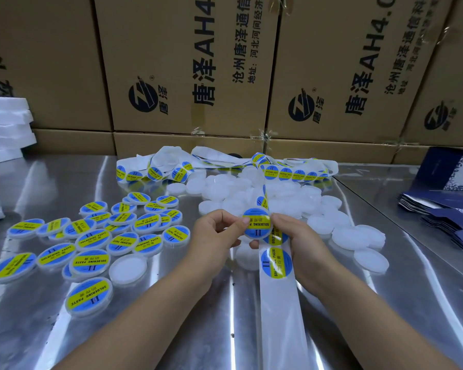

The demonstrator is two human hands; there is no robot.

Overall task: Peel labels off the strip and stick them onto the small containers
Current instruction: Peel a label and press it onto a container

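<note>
Both hands hold one small round white container (pixel 257 225) above the steel table, its top covered by a blue and yellow "SOLDERING PASTE" label. My left hand (pixel 216 236) pinches its left rim with thumb and fingers. My right hand (pixel 296 243) grips its right side and also holds the white label strip (pixel 277 265), which runs under the container and down toward me, with one label on it below my fingers. The strip's far end (pixel 292 170) lies coiled at the back of the table.
Several labelled containers (pixel 91 240) lie spread on the left. A heap of plain white containers (pixel 273 196) sits behind and right of my hands. Cardboard boxes (pixel 187 70) wall the back, white foam (pixel 6 124) is stacked far left, dark blue flat cartons (pixel 449 209) far right.
</note>
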